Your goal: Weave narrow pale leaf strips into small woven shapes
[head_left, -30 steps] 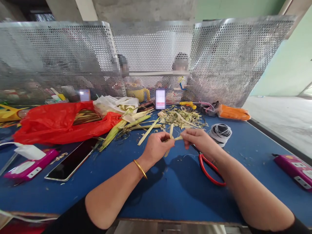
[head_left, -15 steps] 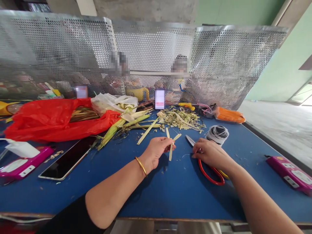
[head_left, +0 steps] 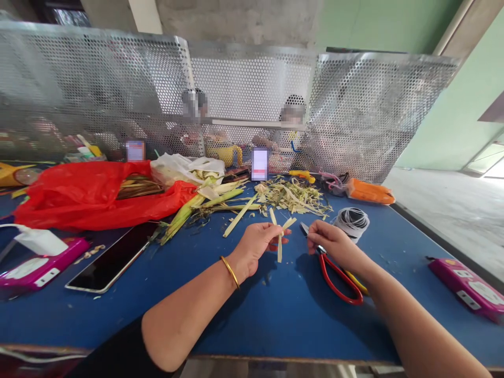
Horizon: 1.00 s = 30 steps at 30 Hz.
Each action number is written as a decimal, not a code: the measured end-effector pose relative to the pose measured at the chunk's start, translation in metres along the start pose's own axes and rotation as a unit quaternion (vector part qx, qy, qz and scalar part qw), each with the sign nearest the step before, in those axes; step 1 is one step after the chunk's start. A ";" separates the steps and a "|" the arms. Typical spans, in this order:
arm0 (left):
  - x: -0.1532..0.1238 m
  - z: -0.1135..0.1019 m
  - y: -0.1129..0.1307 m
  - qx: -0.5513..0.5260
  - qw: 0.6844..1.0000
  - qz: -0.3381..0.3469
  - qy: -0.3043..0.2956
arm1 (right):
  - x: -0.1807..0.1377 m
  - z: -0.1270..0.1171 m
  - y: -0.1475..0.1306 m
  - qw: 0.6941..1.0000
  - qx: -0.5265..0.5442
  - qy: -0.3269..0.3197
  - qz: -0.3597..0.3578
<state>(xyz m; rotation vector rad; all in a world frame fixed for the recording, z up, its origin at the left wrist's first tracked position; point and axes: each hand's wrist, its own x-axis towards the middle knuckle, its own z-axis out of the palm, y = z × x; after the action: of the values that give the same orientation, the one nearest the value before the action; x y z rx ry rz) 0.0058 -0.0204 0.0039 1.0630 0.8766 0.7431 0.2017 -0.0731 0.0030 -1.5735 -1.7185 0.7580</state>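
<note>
My left hand (head_left: 258, 245) pinches a folded piece of pale yellow leaf strips (head_left: 279, 234) just above the blue table (head_left: 275, 315). Two strip ends stick up and one hangs down. My right hand (head_left: 333, 242) is closed round the blades of the red-handled scissors (head_left: 334, 268), which lie on the table with their handles toward me. The two hands are a short way apart.
A heap of leaf trimmings (head_left: 293, 193) and long green stalks (head_left: 205, 205) lie behind my hands. A red plastic bag (head_left: 90, 197), a phone (head_left: 110, 260), pink cases (head_left: 35, 265) (head_left: 468, 286), a coil of white bands (head_left: 352, 219) and an orange object (head_left: 368, 191) surround them. Perforated metal screens (head_left: 252, 100) close the back.
My right hand let go of the leaf piece, dropped to the table and closed on the scissors. My left hand kept the piece and hardly moved.
</note>
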 end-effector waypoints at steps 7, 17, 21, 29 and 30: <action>0.004 -0.010 0.010 -0.076 0.996 -0.024 -0.049 | 0.035 0.006 -0.043 0.987 0.107 -0.090 0.081; 0.005 -0.012 0.013 -0.080 0.996 -0.035 -0.013 | 0.048 0.019 -0.030 0.989 0.119 -0.071 0.053; 0.007 -0.011 0.012 -0.084 0.995 -0.037 0.032 | 0.043 0.009 -0.026 0.997 -0.003 -0.076 -0.022; 0.016 -0.015 0.003 -0.077 0.995 -0.022 0.057 | 0.033 0.012 -0.032 0.973 -0.209 -0.030 -0.095; 0.016 -0.015 0.003 -0.076 0.995 -0.023 0.061 | 0.034 0.012 -0.032 0.974 -0.202 -0.025 -0.095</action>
<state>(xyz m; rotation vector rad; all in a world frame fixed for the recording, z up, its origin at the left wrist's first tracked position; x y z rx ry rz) -0.0004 0.0008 -0.0007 0.8662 0.9297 0.8283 0.1716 -0.0418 0.0238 -1.6247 -2.1248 0.3673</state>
